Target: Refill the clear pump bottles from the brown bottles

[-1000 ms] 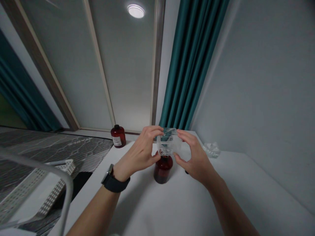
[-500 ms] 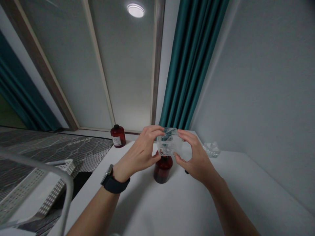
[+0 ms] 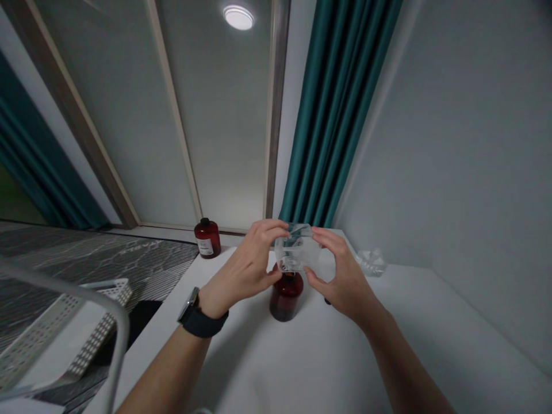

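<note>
Between my two hands is a clear, see-through container [image 3: 298, 248], held just above a dark red-brown bottle [image 3: 285, 302] standing on the white table. My left hand [image 3: 259, 256], with a watch on its wrist, grips the container's left side with fingers on top and thumb low. From the right, the fingertips and thumb of my right hand [image 3: 338, 264] close on the other side. The container covers part of the bottle's neck, so whether they touch cannot be made out. A small black object [image 3: 328, 301] peeks out beneath my right hand, mostly hidden.
Another red-brown bottle [image 3: 207, 238] with a white label and black cap stands at the table's far left corner. Crumpled clear plastic [image 3: 371, 262] lies near the wall. To the left are a white perforated basket [image 3: 101, 333] and a curved pale tube [image 3: 123, 339].
</note>
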A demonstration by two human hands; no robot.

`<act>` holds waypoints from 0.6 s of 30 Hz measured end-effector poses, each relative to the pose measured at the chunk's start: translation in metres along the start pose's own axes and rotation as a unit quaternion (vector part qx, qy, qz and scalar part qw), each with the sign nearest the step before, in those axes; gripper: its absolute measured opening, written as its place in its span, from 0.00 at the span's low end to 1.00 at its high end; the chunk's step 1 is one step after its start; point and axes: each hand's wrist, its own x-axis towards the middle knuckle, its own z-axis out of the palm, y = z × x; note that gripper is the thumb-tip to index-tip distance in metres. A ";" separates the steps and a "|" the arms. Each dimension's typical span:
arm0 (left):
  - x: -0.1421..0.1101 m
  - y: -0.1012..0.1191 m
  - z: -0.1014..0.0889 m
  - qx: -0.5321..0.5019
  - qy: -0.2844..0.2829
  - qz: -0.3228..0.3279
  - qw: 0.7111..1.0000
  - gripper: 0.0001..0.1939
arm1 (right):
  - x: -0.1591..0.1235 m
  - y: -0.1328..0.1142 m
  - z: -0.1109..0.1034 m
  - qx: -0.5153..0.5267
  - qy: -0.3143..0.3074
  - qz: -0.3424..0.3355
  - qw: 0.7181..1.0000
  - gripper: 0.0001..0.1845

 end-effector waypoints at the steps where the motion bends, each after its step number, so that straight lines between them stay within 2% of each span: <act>1: 0.000 0.000 0.000 0.001 0.000 0.000 1.000 0.30 | 0.000 0.000 0.000 0.000 0.000 0.000 1.000 0.36; 18: 0.001 0.001 0.000 0.020 -0.010 0.003 1.000 0.29 | 0.000 0.001 0.002 0.000 0.008 0.001 1.000 0.34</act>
